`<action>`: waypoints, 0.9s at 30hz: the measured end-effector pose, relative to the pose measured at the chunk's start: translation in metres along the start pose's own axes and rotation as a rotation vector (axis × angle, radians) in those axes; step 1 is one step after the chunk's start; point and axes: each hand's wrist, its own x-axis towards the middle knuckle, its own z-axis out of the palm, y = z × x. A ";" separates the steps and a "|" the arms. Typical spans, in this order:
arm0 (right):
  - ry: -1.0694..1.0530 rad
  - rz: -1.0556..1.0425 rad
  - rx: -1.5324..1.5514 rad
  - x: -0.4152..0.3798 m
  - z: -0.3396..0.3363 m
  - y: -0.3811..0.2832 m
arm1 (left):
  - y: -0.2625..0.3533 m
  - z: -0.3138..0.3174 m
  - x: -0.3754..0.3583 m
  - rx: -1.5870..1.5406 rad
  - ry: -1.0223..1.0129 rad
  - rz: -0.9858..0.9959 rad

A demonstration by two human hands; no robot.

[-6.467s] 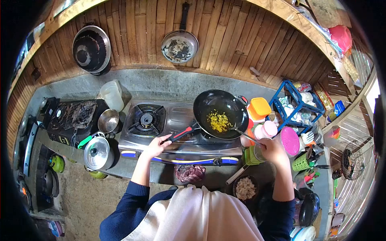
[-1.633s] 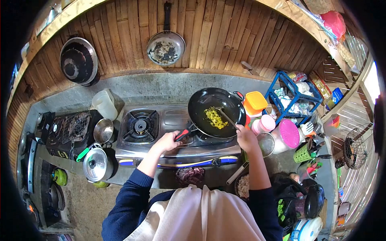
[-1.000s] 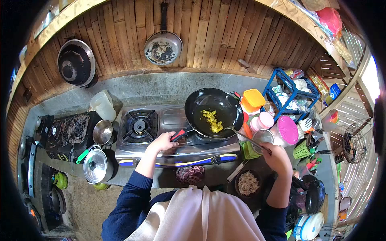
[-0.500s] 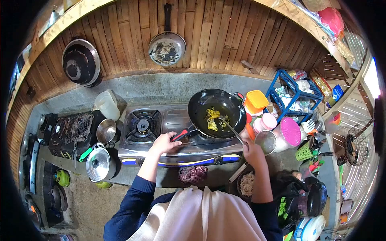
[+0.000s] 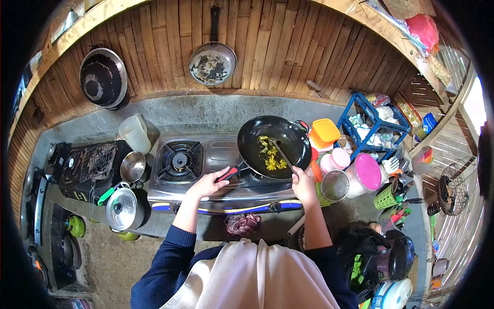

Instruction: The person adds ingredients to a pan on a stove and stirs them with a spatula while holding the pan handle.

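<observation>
A black wok [image 5: 257,159] rests over the right burner of the steel gas stove [image 5: 221,154]. My left hand [image 5: 206,184] is closed round its red and black handle [image 5: 227,174]. In my right hand [image 5: 303,186] is a metal spatula [image 5: 285,156], whose tip reaches into the wok among yellow bits of food [image 5: 275,164], which look like egg. The food lies in a loose strip across the wok's middle, with a shine of oil beside it. Beneath the stove's front edge lies a dark red bundle [image 5: 242,225].
Left of the bare burner [image 5: 179,161] stand a lidded pot [image 5: 123,208], a small steel pot [image 5: 133,166] and a plastic jug [image 5: 135,135]. Plastic containers [image 5: 324,132], a sieve [image 5: 335,185], a pink-lidded jar [image 5: 367,172] and a blue rack [image 5: 375,121] crowd the right side.
My right hand and the spatula have moved left and up, and the spatula's tip has shifted slightly. The egg-like bits are spread differently. The whole view has shifted a little.
</observation>
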 end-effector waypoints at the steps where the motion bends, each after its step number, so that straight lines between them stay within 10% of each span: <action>1: 0.002 -0.001 -0.001 -0.002 0.001 0.005 | 0.005 -0.002 -0.002 -0.029 -0.014 -0.040; 15: -0.105 0.194 0.079 -0.084 -0.121 -0.006 | 0.032 -0.020 0.000 -0.242 -0.167 -0.377; 27: -0.068 0.313 -0.092 -0.087 -0.136 -0.042 | -0.011 0.003 0.005 -0.235 -0.003 -0.060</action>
